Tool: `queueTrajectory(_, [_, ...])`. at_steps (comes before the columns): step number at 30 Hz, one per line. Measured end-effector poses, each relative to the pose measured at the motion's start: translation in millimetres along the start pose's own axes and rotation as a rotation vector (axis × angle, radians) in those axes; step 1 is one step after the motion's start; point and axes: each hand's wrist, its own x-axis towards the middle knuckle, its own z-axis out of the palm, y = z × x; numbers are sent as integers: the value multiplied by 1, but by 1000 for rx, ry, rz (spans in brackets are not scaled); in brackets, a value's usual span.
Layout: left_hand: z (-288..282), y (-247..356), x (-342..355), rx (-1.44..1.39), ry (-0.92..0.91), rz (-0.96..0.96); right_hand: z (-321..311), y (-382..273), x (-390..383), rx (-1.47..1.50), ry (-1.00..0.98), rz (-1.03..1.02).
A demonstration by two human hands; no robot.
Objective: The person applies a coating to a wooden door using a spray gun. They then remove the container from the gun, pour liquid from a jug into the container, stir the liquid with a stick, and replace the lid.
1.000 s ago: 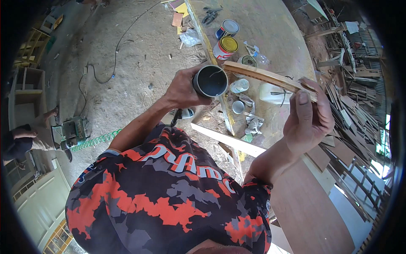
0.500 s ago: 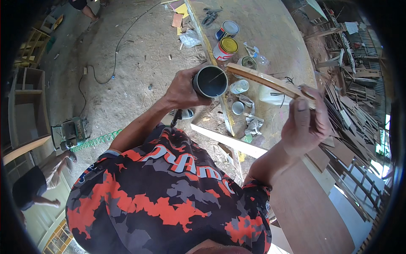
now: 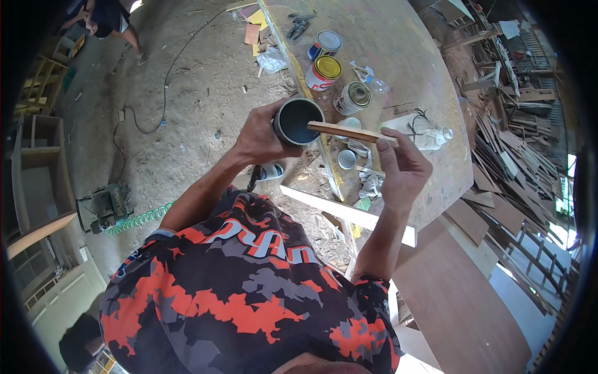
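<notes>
My left hand [image 3: 258, 132] is wrapped round a round container [image 3: 299, 144] with a pale rim and dark contents [image 3: 293, 119], its mouth facing up. My right hand [image 3: 405, 163] pinches a slim wooden stick [image 3: 352, 132] between thumb and fingers. The stick slants leftward, and its far tip lies over the container's mouth at the right side. Whether that tip touches the rim or the contents I cannot tell. Beneath the stick, on the table, stand a whitish cup [image 3: 347, 159] and a pale container partly hidden by the stick.
On the worktable [image 3: 405, 62] stand a yellow-lidded can [image 3: 327, 66], a blue can [image 3: 325, 45], an opened can [image 3: 359, 95] and a clear bottle [image 3: 436, 138]. A white board [image 3: 349, 210] crosses before me. Two people are at the left; wood scraps [image 3: 517, 156] pile up at the right.
My right hand has moved left and a little down, bringing the stick's tip over the container's mouth. The container has shifted slightly left. At the far left, people have moved.
</notes>
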Motion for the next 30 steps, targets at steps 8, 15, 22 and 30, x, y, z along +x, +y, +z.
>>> queueTrajectory(8, [-12, 0, 14, -37, 3, -34, -7, 67, 24, 457, 178, 273])
queueTrajectory(15, [-23, -1, 28, -27, -8, -46, -31, 187, 96, 441, 408, 566])
queueTrajectory(22, [-33, -2, 39, 43, -47, -46, -6, 313, 146, 181, 336, 651])
queueTrajectory(30, [-52, 1, 49, 94, -11, -47, 12, 368, 173, -52, 358, 733])
